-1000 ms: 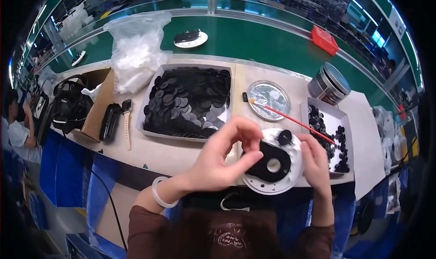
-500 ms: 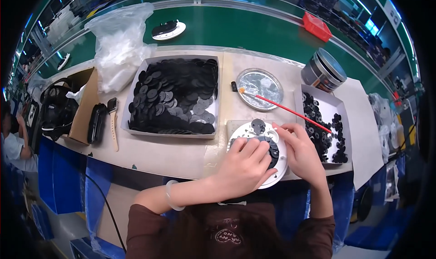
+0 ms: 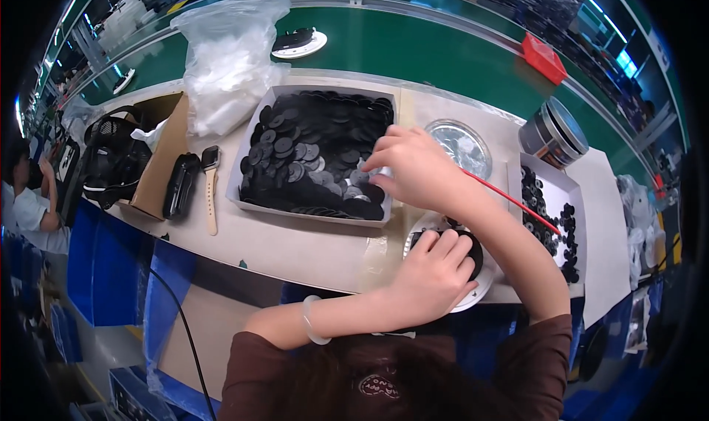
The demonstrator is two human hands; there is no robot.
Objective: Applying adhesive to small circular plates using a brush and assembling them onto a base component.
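My left hand (image 3: 432,277) rests with curled fingers on a black round part (image 3: 467,251), gripping it against a white round base (image 3: 484,284). The hand hides much of both. My right hand (image 3: 413,162) is over the right side of a shallow box (image 3: 310,215) filled with flat black discs (image 3: 299,151). Its fingers are bent and apart, thumb below, close to the discs; no held disc shows. Under the right forearm a red-handled brush (image 3: 509,199) lies across a clear round dish (image 3: 469,144), its tip hidden.
At right stand a box of small black parts (image 3: 535,214) and a tin can (image 3: 552,134). On the left are a wristwatch (image 3: 211,192), a black case (image 3: 181,187), a cardboard box (image 3: 164,162) and a plastic bag (image 3: 229,66). A red tray (image 3: 544,57) sits on the green surface.
My right hand has left the white base and moved left and away, over the box of discs. My left hand stays on the base. The whole view has shifted slightly.
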